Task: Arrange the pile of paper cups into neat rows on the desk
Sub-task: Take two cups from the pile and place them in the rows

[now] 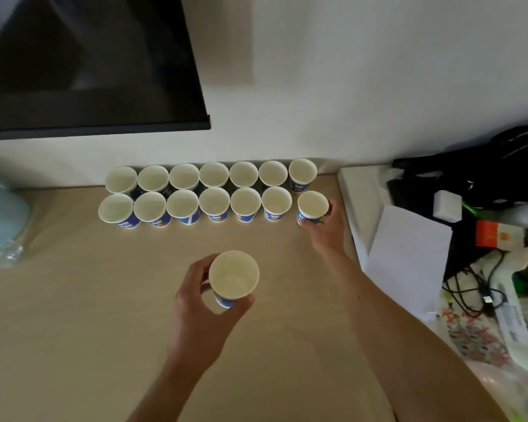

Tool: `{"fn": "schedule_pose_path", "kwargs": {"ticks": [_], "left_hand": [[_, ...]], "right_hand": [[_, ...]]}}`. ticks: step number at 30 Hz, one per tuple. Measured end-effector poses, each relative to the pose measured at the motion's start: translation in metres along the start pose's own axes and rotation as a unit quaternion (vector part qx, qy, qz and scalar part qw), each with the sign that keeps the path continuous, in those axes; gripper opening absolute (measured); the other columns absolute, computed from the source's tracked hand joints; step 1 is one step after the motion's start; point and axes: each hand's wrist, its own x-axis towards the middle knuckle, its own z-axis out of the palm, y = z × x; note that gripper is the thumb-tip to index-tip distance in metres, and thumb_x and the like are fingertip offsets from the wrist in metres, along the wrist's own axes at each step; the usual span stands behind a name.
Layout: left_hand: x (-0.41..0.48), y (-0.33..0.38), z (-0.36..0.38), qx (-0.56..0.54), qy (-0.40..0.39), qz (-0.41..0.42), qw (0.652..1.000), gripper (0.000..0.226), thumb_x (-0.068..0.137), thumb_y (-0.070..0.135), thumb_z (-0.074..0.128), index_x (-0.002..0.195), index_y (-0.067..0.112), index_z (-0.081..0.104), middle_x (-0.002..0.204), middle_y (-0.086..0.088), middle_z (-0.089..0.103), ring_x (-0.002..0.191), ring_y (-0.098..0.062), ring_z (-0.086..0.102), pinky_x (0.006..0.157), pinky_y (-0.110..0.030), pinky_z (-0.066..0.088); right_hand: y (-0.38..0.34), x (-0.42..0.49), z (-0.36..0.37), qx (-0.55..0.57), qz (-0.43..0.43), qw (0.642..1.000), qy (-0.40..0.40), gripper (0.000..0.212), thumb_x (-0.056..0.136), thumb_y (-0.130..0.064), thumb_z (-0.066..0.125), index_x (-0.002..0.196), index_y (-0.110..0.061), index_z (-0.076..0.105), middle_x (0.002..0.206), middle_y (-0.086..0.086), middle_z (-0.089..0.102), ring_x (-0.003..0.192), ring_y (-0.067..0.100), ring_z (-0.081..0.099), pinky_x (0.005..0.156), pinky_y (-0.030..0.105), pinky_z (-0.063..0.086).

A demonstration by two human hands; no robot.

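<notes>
Grip first: left hand (195, 296) has thumb and fingers curled round the lower body of a cup (233, 277), mouth up, over the desk (104, 315) at 6 o'clock from the rows (only one rim shows; can't tell if more are nested inside). The right hand (326, 229) grips the end cup (312, 205) by its side, fingers wrapped round the wall. It sits at 3 o'clock of the front row (214, 205), with a small gap to the nearest cup there. Can't tell if its base touches the desk.

Count: back row (214, 175) has 7, upright, rims nearly touching, along the wall edge at 12 o'clock. The front row has 6, just in front of the back row. With the two held, 15 in all, white inside, blue outside.

Around them:
- dark monitor (89, 71) at 10 o'clock
- pale blue object (0, 220) at 9 o'clock
- white paper (409, 254) at 3 o'clock beside the right hand
- black cables (470, 287) and clutter beyond it
</notes>
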Motion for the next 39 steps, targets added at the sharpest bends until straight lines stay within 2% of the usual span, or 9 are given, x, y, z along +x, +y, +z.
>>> {"fn": "schedule_pose_path", "kwargs": {"ticks": [4, 7, 14, 19, 23, 26, 30, 35, 39], "left_hand": [[0.001, -0.002, 0.004, 0.010, 0.003, 0.001, 1.000, 0.068, 0.062, 0.005, 0.093, 0.117, 0.031, 0.062, 0.113, 0.014, 0.069, 0.104, -0.006, 0.066, 0.083, -0.008, 0.048], [0.000, -0.003, 0.005, 0.012, 0.006, 0.002, 1.000, 0.069, 0.062, 0.005, 0.093, 0.118, 0.031, 0.061, 0.114, 0.014, 0.069, 0.105, -0.007, 0.066, 0.084, -0.009, 0.048], [-0.005, -0.009, 0.002, 0.014, 0.008, -0.001, 1.000, 0.070, 0.063, 0.006, 0.093, 0.119, 0.032, 0.060, 0.117, 0.012, 0.068, 0.109, -0.008, 0.065, 0.085, -0.009, 0.048], [-0.005, -0.023, -0.012, 0.022, 0.054, 0.001, 0.998, 0.071, 0.063, 0.005, 0.093, 0.120, 0.030, 0.060, 0.122, 0.012, 0.063, 0.111, -0.007, 0.062, 0.088, -0.014, 0.051], [0.001, -0.050, -0.035, 0.029, 0.116, -0.030, 0.992, 0.069, 0.065, 0.011, 0.093, 0.122, 0.027, 0.059, 0.122, 0.011, 0.062, 0.108, -0.009, 0.063, 0.087, -0.025, 0.054], [0.009, -0.070, -0.056, 0.019, 0.166, -0.052, 0.985, 0.067, 0.067, 0.013, 0.093, 0.123, 0.025, 0.059, 0.120, 0.010, 0.063, 0.107, -0.011, 0.063, 0.087, -0.027, 0.055], [0.030, -0.095, -0.084, 0.024, 0.211, -0.075, 0.974, 0.066, 0.067, 0.016, 0.093, 0.122, 0.023, 0.058, 0.117, 0.008, 0.064, 0.104, -0.014, 0.064, 0.083, -0.028, 0.056], [0.061, -0.128, -0.107, 0.007, 0.234, -0.103, 0.967, 0.066, 0.066, 0.017, 0.091, 0.122, 0.021, 0.057, 0.116, 0.004, 0.065, 0.097, 0.001, 0.061, 0.076, -0.017, 0.055], [0.083, -0.155, -0.117, 0.010, 0.236, -0.102, 0.966, 0.068, 0.063, 0.024, 0.089, 0.122, 0.022, 0.056, 0.118, 0.003, 0.063, 0.102, -0.015, 0.062, 0.082, -0.034, 0.058]], "right_hand": [[0.002, 0.011, 0.005, 0.019, -0.014, 0.999, -0.022, 0.061, 0.063, -0.014, 0.084, 0.114, -0.025, 0.052, 0.105, -0.017, 0.063, 0.098, 0.011, 0.065, 0.087, 0.047, 0.058], [0.002, 0.016, 0.009, 0.025, -0.023, 0.999, -0.032, 0.063, 0.060, -0.019, 0.080, 0.116, -0.025, 0.052, 0.109, -0.010, 0.065, 0.100, 0.014, 0.065, 0.087, 0.048, 0.058], [0.003, 0.022, 0.011, 0.022, -0.019, 0.999, -0.039, 0.069, 0.067, 0.000, 0.081, 0.126, -0.016, 0.050, 0.120, -0.003, 0.062, 0.108, 0.014, 0.061, 0.093, 0.044, 0.057], [0.001, -0.017, 0.008, 0.029, 0.036, 0.998, 0.033, 0.076, 0.075, 0.001, 0.076, 0.141, -0.012, 0.041, 0.135, 0.002, 0.053, 0.122, 0.014, 0.053, 0.098, 0.043, 0.053], [-0.007, -0.090, 0.021, 0.075, 0.017, 0.994, 0.075, 0.065, 0.080, 0.006, 0.067, 0.139, -0.009, 0.044, 0.128, 0.008, 0.056, 0.115, 0.016, 0.058, 0.093, 0.042, 0.056], [-0.020, -0.147, 0.043, 0.095, -0.014, 0.995, 0.019, 0.062, 0.081, 0.005, 0.066, 0.137, -0.012, 0.045, 0.123, 0.004, 0.059, 0.110, 0.012, 0.061, 0.089, 0.037, 0.055], [-0.041, -0.201, 0.084, 0.103, -0.035, 0.992, -0.069, 0.063, 0.079, -0.008, 0.066, 0.137, -0.018, 0.045, 0.120, 0.001, 0.059, 0.109, 0.015, 0.062, 0.087, 0.033, 0.054], [-0.065, -0.228, 0.121, 0.082, -0.069, 0.987, -0.116, 0.062, 0.082, -0.003, 0.071, 0.136, -0.021, 0.046, 0.116, -0.001, 0.061, 0.102, 0.016, 0.064, 0.084, 0.034, 0.054], [-0.082, -0.232, 0.142, 0.075, -0.100, 0.984, -0.128, 0.062, 0.083, 0.000, 0.071, 0.135, -0.022, 0.045, 0.114, -0.001, 0.061, 0.100, 0.021, 0.065, 0.082, 0.031, 0.053]]}}
